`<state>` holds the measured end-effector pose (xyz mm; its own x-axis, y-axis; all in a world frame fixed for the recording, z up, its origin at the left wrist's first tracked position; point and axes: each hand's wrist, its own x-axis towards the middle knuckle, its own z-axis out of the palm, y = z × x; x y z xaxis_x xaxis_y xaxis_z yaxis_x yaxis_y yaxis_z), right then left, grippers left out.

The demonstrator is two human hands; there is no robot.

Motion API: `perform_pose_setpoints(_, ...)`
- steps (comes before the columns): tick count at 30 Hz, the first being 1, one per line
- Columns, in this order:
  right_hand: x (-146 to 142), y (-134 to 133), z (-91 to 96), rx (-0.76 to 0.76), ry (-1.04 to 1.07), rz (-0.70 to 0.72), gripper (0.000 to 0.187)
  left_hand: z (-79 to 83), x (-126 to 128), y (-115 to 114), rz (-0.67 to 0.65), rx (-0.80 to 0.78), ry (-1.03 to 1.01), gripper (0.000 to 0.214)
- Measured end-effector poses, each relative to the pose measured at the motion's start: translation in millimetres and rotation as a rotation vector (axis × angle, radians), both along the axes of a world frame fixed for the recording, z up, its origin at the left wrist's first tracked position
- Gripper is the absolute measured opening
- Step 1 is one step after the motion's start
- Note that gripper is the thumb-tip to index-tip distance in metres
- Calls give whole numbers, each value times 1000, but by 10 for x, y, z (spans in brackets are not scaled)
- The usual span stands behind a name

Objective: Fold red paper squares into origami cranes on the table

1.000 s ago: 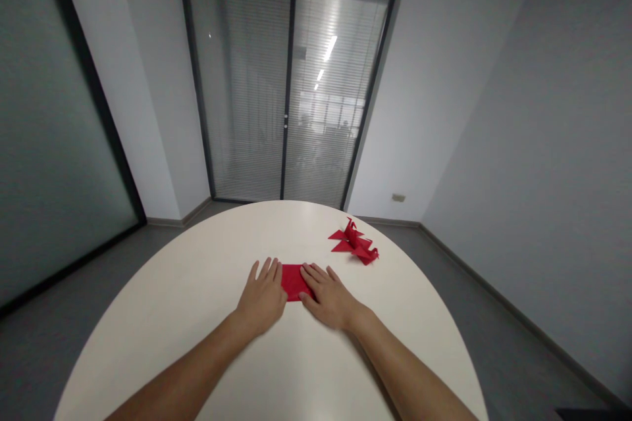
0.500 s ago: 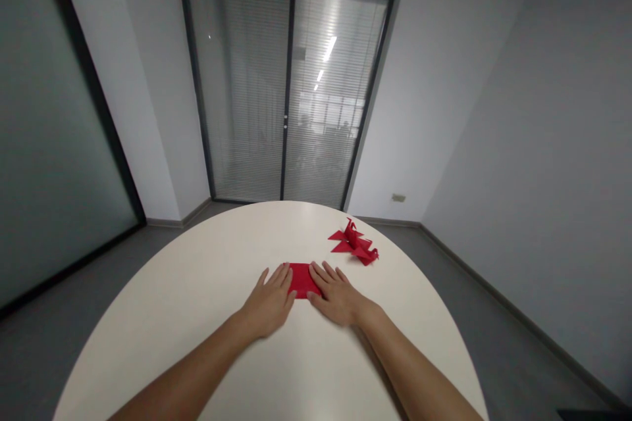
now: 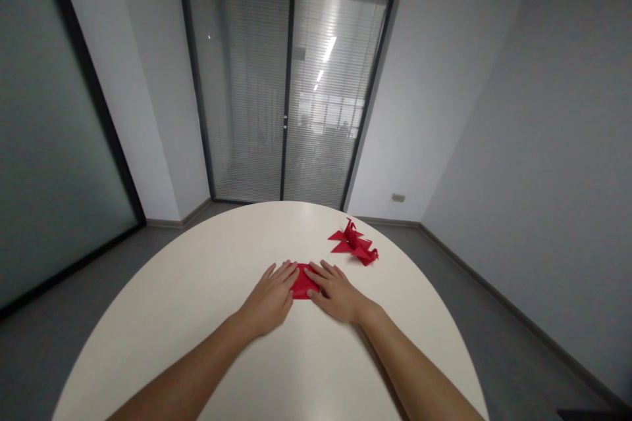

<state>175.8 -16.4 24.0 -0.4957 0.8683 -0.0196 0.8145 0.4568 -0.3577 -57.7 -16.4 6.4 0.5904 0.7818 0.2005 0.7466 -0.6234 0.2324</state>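
A red sheet of folded paper [image 3: 302, 285] lies flat on the white round table [image 3: 207, 276]. My left hand [image 3: 271, 297] rests over its left side, fingers stretched forward, fingertips on the paper. On the right side, my right hand [image 3: 337, 295] lies with fingers spread, its fingertips pressing on the paper. Both hands are open, palms down, and cover the paper's side edges. Beyond my right hand stand red folded paper cranes [image 3: 353, 242], close together and partly overlapping.
The table's curved far edge [image 3: 291, 202] faces a glass door with blinds [image 3: 286, 92]. A frosted glass panel [image 3: 59, 131] is at the left, and a plain wall [image 3: 553, 164] at the right. A wall socket [image 3: 398, 198] sits low on the back wall.
The fingers of both hands have shifted inward over the paper, so less of it shows between them. The cranes have stayed where they were.
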Motion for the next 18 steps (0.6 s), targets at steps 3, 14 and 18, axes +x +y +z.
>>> perform_pose_setpoints(3, -13, -17, 44, -20, -9, 5, 68, 20, -26, -19, -60, -72, 0, 53)
perform_pose_setpoints(14, 106, 3, 224, 96, 68, 166, 63, 35, -56, -16, -29, -105, -4, 53)
perform_pose_setpoints(18, 67, -12, 253, 156, 104, 170, 48, 12, -79, -6, -41, -104, -30, 50)
